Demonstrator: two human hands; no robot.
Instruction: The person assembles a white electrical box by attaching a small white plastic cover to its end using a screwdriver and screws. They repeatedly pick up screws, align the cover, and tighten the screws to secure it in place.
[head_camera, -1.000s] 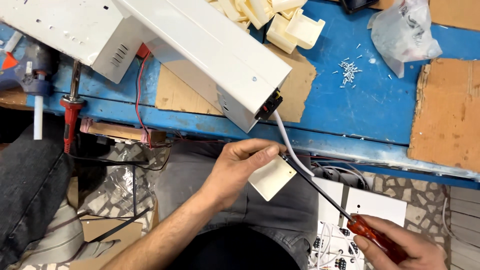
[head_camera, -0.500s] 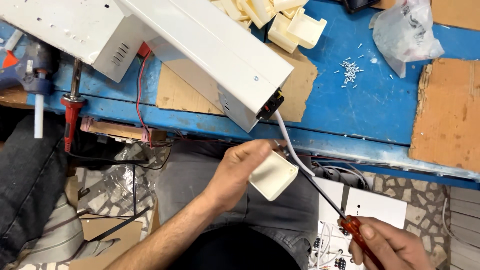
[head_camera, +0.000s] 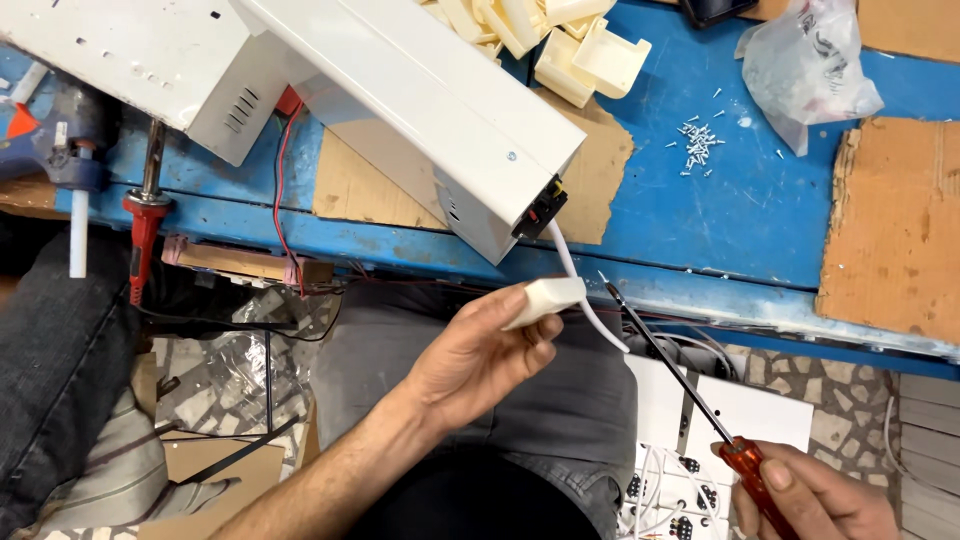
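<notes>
Fingers of the left hand (head_camera: 480, 350) are curling around a small cream plastic block (head_camera: 545, 300), thumb on top and fingertips underneath, holding it just below the front edge of the blue workbench (head_camera: 740, 200). A white cable (head_camera: 575, 290) is running from the black socket (head_camera: 540, 205) on the end of a long white metal housing (head_camera: 420, 110), passing right beside the block and down past it. That housing is lying slantwise across the bench, partly over a flat sheet of brown cardboard (head_camera: 350, 190), with a second white metal box (head_camera: 130, 60) sitting beside it at the upper left.

The right hand (head_camera: 815, 495) is closing around the orange-red handle of a long thin screwdriver (head_camera: 690, 390), whose dark shaft is pointing up and to the left; its tip is hanging near the block and the cable, a little apart from both.

Farther back on the bench, a heap of cream plastic caps (head_camera: 560, 35) is lying near a scatter of small silver screws (head_camera: 700, 145) and a crumpled clear plastic bag (head_camera: 805, 70). A red-handled soldering iron (head_camera: 145, 215) is hanging over the left bench edge. White panels with wired sockets (head_camera: 700, 440) are lying on the floor beneath the screwdriver.
</notes>
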